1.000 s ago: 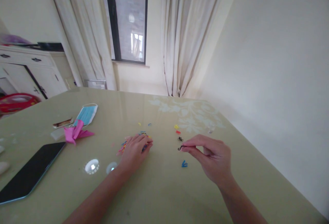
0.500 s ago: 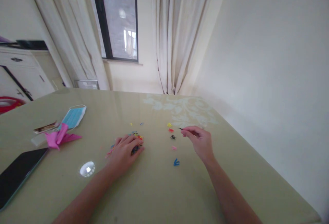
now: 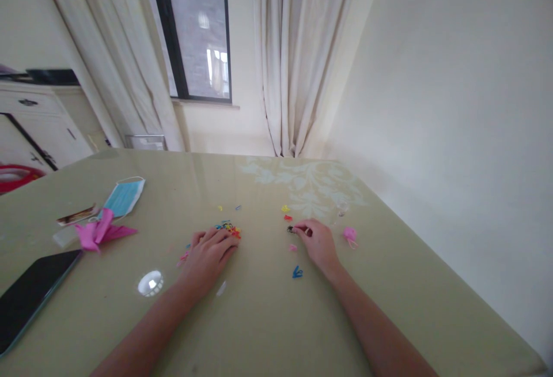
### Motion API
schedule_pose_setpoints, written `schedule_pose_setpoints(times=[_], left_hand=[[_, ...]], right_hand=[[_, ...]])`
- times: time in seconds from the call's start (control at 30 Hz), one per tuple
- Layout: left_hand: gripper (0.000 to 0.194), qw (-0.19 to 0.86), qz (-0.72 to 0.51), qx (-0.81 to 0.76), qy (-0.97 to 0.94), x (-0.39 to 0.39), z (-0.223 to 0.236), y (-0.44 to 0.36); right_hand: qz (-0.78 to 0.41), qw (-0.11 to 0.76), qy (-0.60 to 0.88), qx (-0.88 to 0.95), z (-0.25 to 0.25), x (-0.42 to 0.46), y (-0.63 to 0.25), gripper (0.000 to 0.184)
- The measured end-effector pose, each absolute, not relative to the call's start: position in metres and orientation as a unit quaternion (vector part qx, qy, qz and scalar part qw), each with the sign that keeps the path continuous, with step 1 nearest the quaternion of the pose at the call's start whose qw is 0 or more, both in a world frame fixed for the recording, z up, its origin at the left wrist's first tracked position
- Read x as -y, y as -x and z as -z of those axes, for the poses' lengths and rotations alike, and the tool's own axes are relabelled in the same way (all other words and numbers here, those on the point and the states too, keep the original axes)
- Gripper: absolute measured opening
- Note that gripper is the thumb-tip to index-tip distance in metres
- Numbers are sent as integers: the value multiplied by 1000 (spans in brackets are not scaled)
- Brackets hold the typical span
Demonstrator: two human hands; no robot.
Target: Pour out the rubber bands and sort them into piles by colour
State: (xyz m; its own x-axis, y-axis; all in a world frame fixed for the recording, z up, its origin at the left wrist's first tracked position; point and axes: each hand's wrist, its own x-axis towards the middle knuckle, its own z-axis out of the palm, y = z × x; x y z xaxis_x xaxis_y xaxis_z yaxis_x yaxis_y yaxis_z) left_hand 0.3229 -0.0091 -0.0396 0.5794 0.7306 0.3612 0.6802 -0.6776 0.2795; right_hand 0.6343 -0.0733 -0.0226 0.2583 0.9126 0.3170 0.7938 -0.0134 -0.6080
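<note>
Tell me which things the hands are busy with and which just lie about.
Likely in use: mixed coloured pile at the left hand; black cluster at the right hand; yellow cluster; red cluster; pink cluster; blue cluster.

Seemingly just lying about: face mask; pink folded shape; dark flat device.

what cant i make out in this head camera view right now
Head view, all four:
Part of the small coloured pieces: hidden under the left hand.
Whether the right hand grips any black pieces: too small, fingertips overlap them.
Dark flat device: cut off by the left edge.
Red object: cut off there too.
</note>
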Motion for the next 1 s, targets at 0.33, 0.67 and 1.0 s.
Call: schedule_pose_setpoints(times=[0.33,0.67,1.0], left_hand=[[20,69,-215,-405,-886,14,30,-329],[28,363,-417,-422,-718,17,18,-338],[42,560,-485,-360,-567,35,2,-359]], right_hand=[[-70,330,729,596,27,69,-633,14],[-61,461,619,633,14,82,-604,27],[-168,521,538,641,0,98,-563,20]])
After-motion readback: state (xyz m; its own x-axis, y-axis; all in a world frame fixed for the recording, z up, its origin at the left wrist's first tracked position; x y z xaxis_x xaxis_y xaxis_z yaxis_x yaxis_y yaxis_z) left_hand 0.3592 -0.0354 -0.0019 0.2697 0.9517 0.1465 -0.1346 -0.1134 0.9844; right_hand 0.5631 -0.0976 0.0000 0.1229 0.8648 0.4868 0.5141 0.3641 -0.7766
